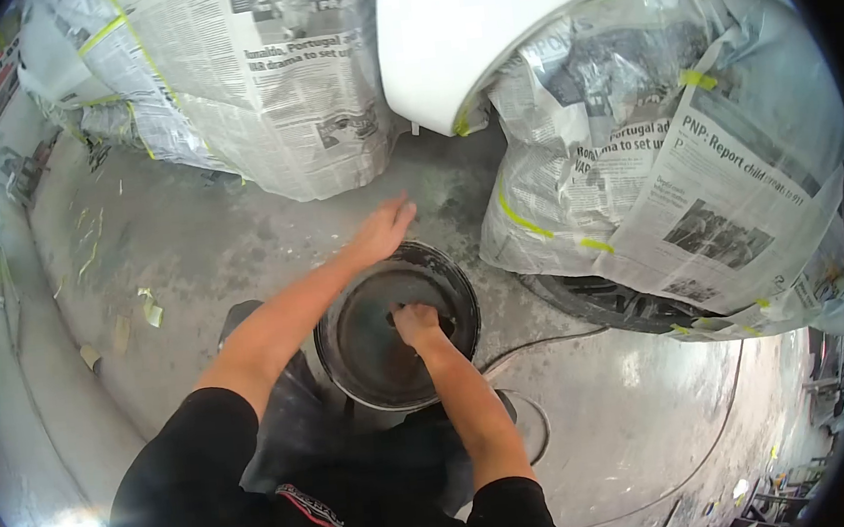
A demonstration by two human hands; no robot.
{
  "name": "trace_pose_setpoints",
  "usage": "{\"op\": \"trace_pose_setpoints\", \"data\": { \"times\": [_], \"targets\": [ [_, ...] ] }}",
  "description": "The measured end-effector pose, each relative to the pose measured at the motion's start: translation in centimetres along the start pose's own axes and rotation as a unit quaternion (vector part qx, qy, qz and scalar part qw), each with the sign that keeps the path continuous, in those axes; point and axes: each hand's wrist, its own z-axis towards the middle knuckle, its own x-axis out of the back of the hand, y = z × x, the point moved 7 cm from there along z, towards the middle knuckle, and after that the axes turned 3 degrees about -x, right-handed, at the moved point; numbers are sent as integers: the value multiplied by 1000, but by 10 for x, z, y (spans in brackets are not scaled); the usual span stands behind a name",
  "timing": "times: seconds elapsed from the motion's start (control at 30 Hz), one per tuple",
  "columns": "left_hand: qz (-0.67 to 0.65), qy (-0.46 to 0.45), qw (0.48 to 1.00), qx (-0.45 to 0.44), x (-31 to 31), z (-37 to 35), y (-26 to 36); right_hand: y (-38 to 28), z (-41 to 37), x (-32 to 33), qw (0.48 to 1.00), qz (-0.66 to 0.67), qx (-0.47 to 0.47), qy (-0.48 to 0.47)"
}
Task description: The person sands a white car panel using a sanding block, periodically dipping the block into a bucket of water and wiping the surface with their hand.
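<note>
A round, dark, deep-rimmed thing (330,357), like a basin or a wheel barrel, stands between my knees. My left hand (384,232) lies at its far rim, fingers stretched out and holding nothing that I can see. Inside the rim, my right hand (417,325) is closed in a fist low over the dark inner surface. A small dark bit shows beside its fingers; what it grips cannot be made out.
Ahead is a white car panel (531,13) with a wheel arch. Newspaper masking (278,105) and taped sheets (717,197) cover nearby parts. A dark wheel (617,307) shows beneath them. A hose (727,417) trails over the stained grey floor (188,224). Tape scraps (151,309) lie left.
</note>
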Motion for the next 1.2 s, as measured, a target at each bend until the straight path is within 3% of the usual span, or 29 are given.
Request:
{"op": "trace_pose_setpoints", "data": {
  "times": [0.03, 0.1, 0.17, 0.27, 0.37, 0.47, 0.6, 0.67, 0.7, 0.73, 0.77, 0.83, 0.93, 0.97, 1.03, 1.13, 1.2],
  "targets": [
    [-105, 56, 991, 67, -2, 14, 5, -4, 0, 8, 1000, 6, -8, 9],
    [-296, 205, 929, 84, -11, 59, 15, 1, -6, 23, 1000, 12, -20, 3],
    [-436, 220, 870, 66, 14, 93, 66, 2, -18, 25, 999, 34, -27, -32],
    [-572, 264, 761, 155, 37, 94, 130, 12, -62, 57, 991, 123, -57, 22],
    [-410, 296, 858, 87, 38, 102, 147, 16, -110, 112, 971, 199, -21, 129],
    [-348, 298, 889, 8, 56, 79, 185, 32, -132, 161, 926, 256, 67, 271],
    [-247, 286, 902, -210, 70, 31, 197, 48, -181, 247, 935, 122, -53, 328],
    [-284, 139, 926, -208, 68, 9, 173, 48, -205, 296, 910, 22, -108, 401],
    [-302, 65, 929, -205, 67, -2, 161, 41, -216, 324, 866, -26, -51, 497],
    [-252, -43, 954, -159, 64, -11, 151, 38, -219, 345, 865, -82, -103, 484],
    [-197, -152, 962, -115, 57, -22, 139, 13, -219, 373, 830, -201, -82, 513],
    [-271, -194, 936, -114, 25, -38, 114, -23, -197, 418, 768, -374, -53, 517],
    [-151, -176, 963, -134, -19, -53, 93, -58, -149, 458, 739, -490, 14, 461],
    [-118, -214, 957, -159, -17, -55, 100, -61, -144, 458, 724, -528, 17, 444],
    [-154, -206, 953, -160, -14, -51, 104, -63, -137, 460, 687, -599, 27, 411],
    [-163, -205, 953, -151, 7, -46, 108, -55, -156, 468, 650, -618, 14, 442],
    [-169, -205, 952, -153, 9, -46, 112, -51, -136, 454, 646, -633, 8, 426]
  ]
}}
